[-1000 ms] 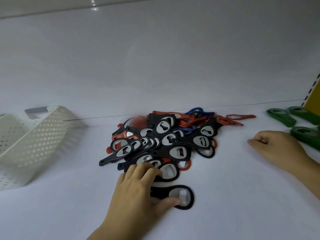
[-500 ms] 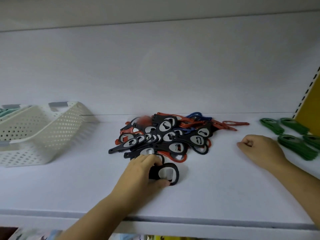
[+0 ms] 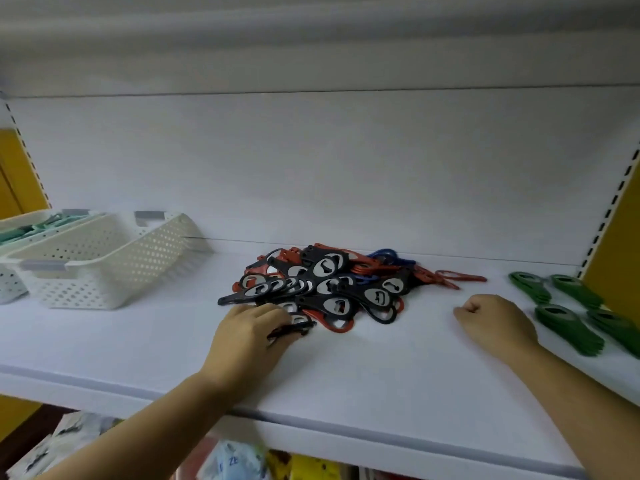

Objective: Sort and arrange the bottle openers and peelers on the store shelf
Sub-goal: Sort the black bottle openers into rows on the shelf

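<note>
On the white store shelf (image 3: 363, 375) the left hand (image 3: 247, 336) lies palm down at the near edge of a heap of bottle openers (image 3: 332, 285), mostly black and red with a few blue at the back. Its fingers (image 3: 273, 311) curl over a black bottle opener (image 3: 294, 328), with the thumb underneath; how firmly it is held is hard to tell. The right hand (image 3: 497, 323) rests on the shelf to the right of the heap, curled into a fist with nothing in it. Just beyond it lie green bottle openers (image 3: 568, 315) in stacks. To the left stands a white perforated basket (image 3: 114, 271), and beside it a second basket (image 3: 8, 287) holding mint-green utensils (image 3: 31, 230).
</note>
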